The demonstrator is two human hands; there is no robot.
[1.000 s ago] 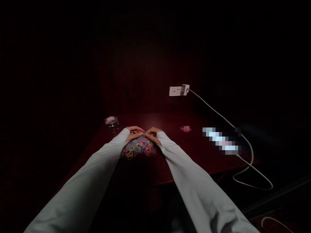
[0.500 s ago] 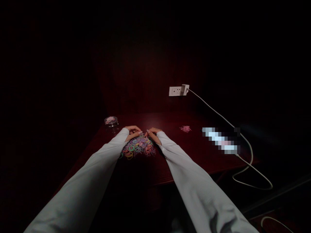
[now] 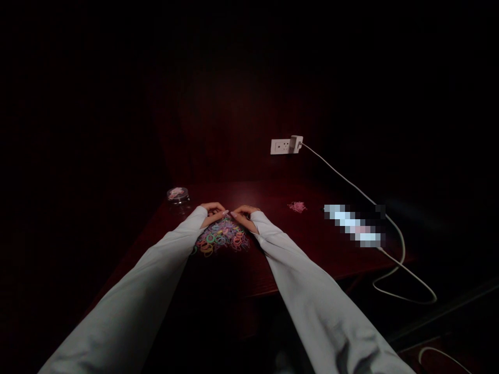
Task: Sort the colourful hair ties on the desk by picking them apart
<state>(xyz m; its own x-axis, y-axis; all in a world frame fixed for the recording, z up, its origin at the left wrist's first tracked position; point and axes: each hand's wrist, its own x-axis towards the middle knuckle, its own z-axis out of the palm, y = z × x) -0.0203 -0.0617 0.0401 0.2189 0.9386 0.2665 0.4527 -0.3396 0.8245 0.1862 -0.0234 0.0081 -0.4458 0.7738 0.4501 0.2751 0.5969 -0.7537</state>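
Note:
A pile of small multicoloured elastic hair ties [image 3: 222, 239] lies on the dark red table in front of me. At the far left edge of the pile is my left hand [image 3: 212, 210], its fingers curled and the thumb pressed toward them. My right hand [image 3: 245, 214] bends in from the other side, also with fingers and thumb drawn together. The fingertips of both hands come close to each other just above the pile's far side. Whatever is between them is too small and dark to make out.
A round clear container [image 3: 178, 195] with pink on top stands at the left. To the right is a small heap of pink bands [image 3: 297, 207]. A blurred-out bright device [image 3: 353, 226] has a white cable [image 3: 351, 182] running to the wall socket [image 3: 280, 146].
My right hand's thumb and fingers have shifted slightly left, nearer the left fingertips. The left hand and the pile look nearly the same.

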